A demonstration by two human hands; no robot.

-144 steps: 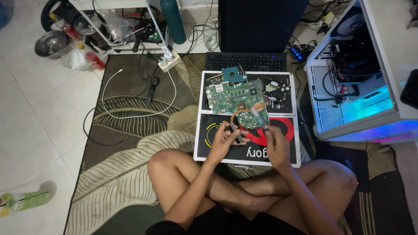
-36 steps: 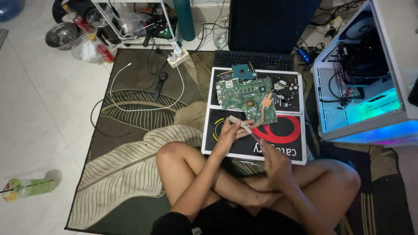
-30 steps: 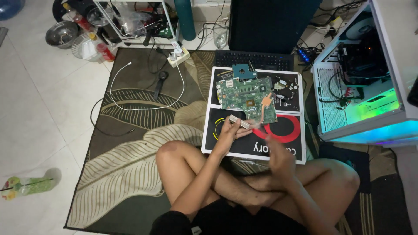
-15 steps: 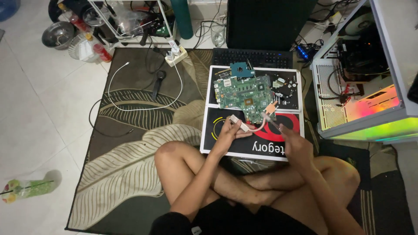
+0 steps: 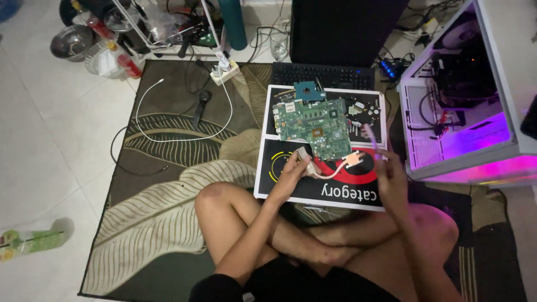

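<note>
my left hand [image 5: 292, 174] now grips the copper heatsink pipe [image 5: 330, 168] lifted clear of the green board [image 5: 313, 126], over the black mat [image 5: 279, 193]; my right hand [image 5: 386, 173], no longer on it, pinches a thin tool [image 5: 369, 134].

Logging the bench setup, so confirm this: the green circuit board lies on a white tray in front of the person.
Wrong in one respect: the head view shows the green circuit board lying on a black mat with red and white print, not a white tray, in front of the person.

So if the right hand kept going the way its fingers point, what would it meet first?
Probably the small loose parts on the black board beyond the right hand, then the keyboard; height above them is unclear.
</note>
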